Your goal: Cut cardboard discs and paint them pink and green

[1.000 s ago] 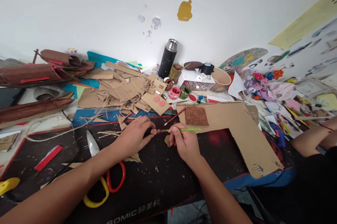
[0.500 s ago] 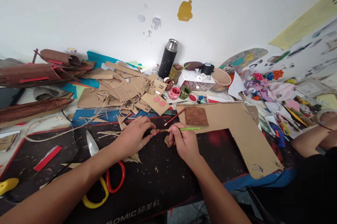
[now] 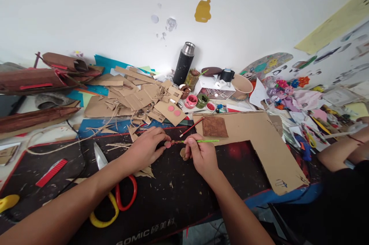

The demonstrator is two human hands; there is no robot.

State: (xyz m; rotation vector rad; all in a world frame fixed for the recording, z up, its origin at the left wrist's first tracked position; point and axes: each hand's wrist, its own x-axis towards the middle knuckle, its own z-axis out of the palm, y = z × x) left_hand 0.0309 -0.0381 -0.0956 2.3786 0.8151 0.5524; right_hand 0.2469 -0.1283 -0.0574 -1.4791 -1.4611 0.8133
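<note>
Between the fingertips of my left hand [image 3: 150, 145] is a small round pink disc [image 3: 167, 144]. My right hand [image 3: 201, 156] grips a green-handled paintbrush [image 3: 208, 141], its reddish bristles against or very close to the disc. Just under my right fingers shows a small piece of brown cardboard [image 3: 183, 154]; whether they touch it I cannot tell. Beyond my hands, two pink discs [image 3: 174, 110] lie on a cardboard piece. A red brush [image 3: 191, 127] rests beside a brown-painted cardboard square [image 3: 215, 127].
Scissors [image 3: 126, 193] with red and yellow handles lie by my left forearm. Cardboard scraps [image 3: 141, 99] are heaped at the back left. Behind my hands stand paint pots [image 3: 191, 101] and a black thermos [image 3: 183, 62]. Another person's arm [image 3: 337, 149] is at the right edge.
My hands stay in almost the same place, with the brush still at the disc. At the right edge, the other person's hand has moved slightly and now shows a pale object.
</note>
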